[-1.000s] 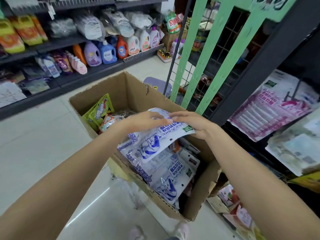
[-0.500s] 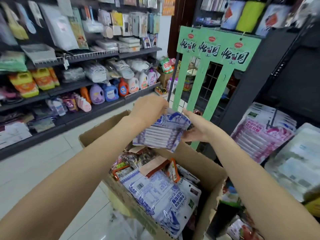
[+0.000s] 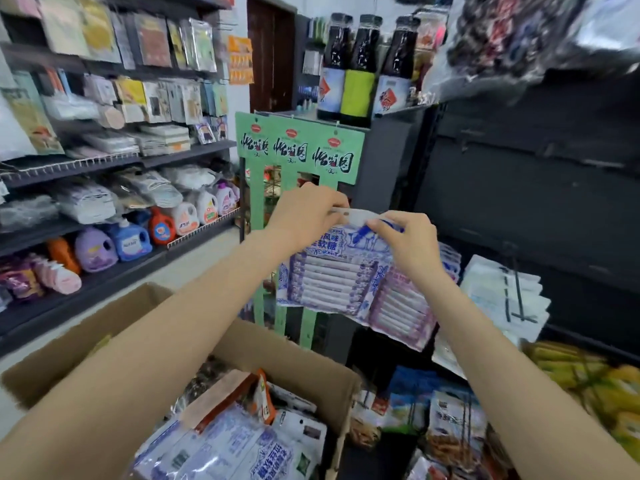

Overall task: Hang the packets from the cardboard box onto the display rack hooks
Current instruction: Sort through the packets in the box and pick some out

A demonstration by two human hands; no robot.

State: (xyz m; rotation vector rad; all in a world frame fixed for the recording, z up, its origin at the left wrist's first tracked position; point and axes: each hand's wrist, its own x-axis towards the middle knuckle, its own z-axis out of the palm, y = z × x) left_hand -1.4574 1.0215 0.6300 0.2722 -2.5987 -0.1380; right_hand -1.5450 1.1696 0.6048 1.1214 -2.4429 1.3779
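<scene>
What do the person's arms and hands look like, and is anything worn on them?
Both arms are bare along all that shows; no sleeve is in view. The left hand and the right hand wear no gloves. No watch, ring or bracelet shows. The nails look short and unpainted, though the picture is slightly blurred.

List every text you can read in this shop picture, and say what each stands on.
"风味" and "软糖": on the held packet; the rest of its print is hidden or blurred.
"怡" … "园", three times: on the green display header; the middle character is unclear.
Too blurred to read: the labels on the dark bottles, detergent bottles and boxed packets.
</scene>
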